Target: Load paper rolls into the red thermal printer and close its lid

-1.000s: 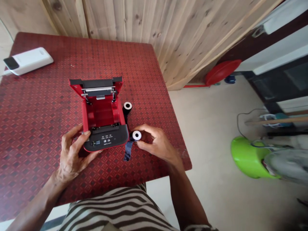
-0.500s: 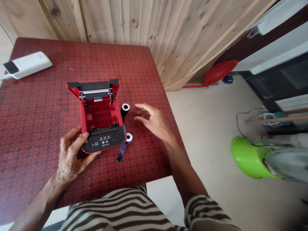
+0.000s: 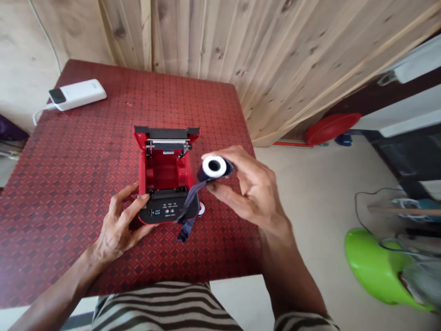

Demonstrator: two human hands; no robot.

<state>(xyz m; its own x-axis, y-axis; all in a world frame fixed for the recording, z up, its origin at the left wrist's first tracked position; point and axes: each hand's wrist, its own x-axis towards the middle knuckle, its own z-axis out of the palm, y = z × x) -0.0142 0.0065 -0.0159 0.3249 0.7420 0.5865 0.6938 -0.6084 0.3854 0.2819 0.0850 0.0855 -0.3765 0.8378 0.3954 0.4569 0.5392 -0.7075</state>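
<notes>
Fingers and thumb of the right hand (image 3: 265, 195) pinch a roll (image 3: 214, 174) at its sides, its white end ring facing up towards the camera; a dark strip (image 3: 190, 198) trails from it over the near right part of the printer (image 3: 156, 204); half a second ago that hand was bare, reaching beside the rolls, so the change is that one roll has come up off the table (image 3: 69, 184) and is now in hand, just right of the printer, whose lid (image 3: 167, 133) stands raised over its red bay; the held roll is outside that bay. The left hand (image 3: 117, 227) grips the printer's near left corner, thumb on top, fingers along the side and below; both hands are thus occupied. The second roll (image 3: 201, 209) shows only in part, beside the printer's near right corner; another dark piece (image 3: 186, 230) lies near it, its link to either roll unclear. Further out, a white device (image 3: 82, 94) with a cable (image 3: 43, 109) rests at the table's far left; a plank wall (image 3: 220, 41) rises behind; a green tub (image 3: 372, 266) stands on the floor.
</notes>
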